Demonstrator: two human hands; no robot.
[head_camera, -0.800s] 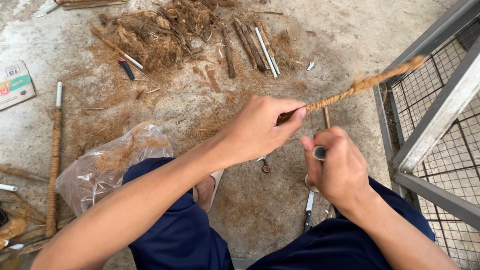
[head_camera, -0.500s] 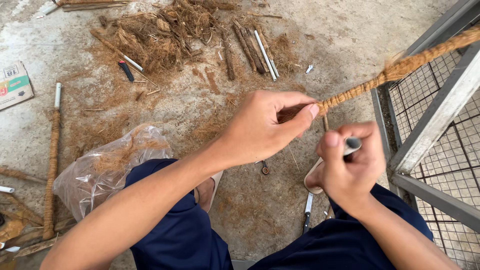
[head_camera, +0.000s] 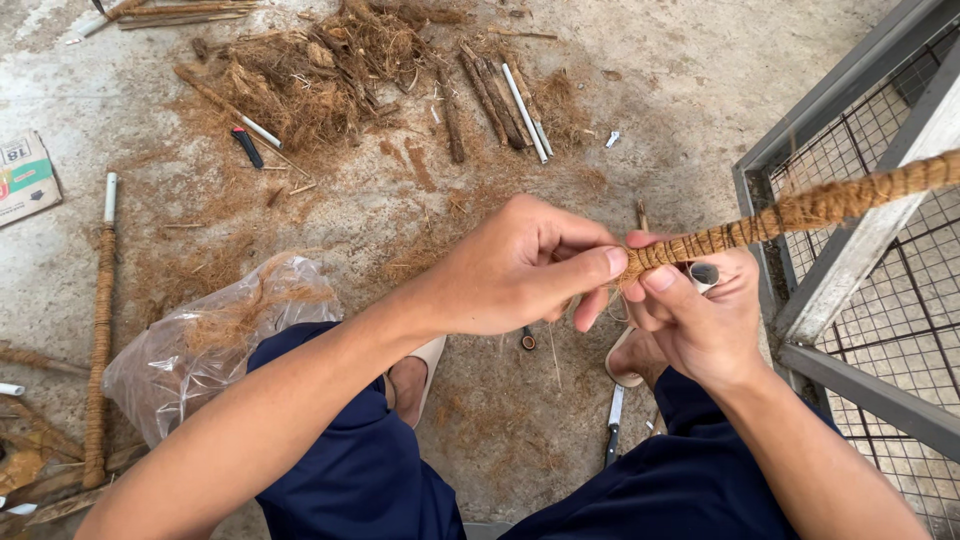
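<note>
A long stick wrapped in brown coconut fibre and thread (head_camera: 800, 212) runs from my hands up to the right edge. My left hand (head_camera: 520, 265) pinches its near end between thumb and fingers. My right hand (head_camera: 700, 320) grips the same end from below, thumb pressed on the wrapping, with a small grey spool-like object (head_camera: 704, 273) held in its fingers. Both hands touch each other above my knees in dark blue shorts (head_camera: 370, 470).
A clear plastic bag of fibre (head_camera: 200, 350) lies by my left knee. A heap of loose fibre and sticks (head_camera: 340, 70) sits ahead. A wrapped stick (head_camera: 98, 330) lies at left, a metal mesh cage (head_camera: 870, 290) at right, a knife (head_camera: 612, 425) between my feet.
The wrapped stick has swung upward and rightward across the cage. My right hand rose from below to meet my left hand at the stick's near end.
</note>
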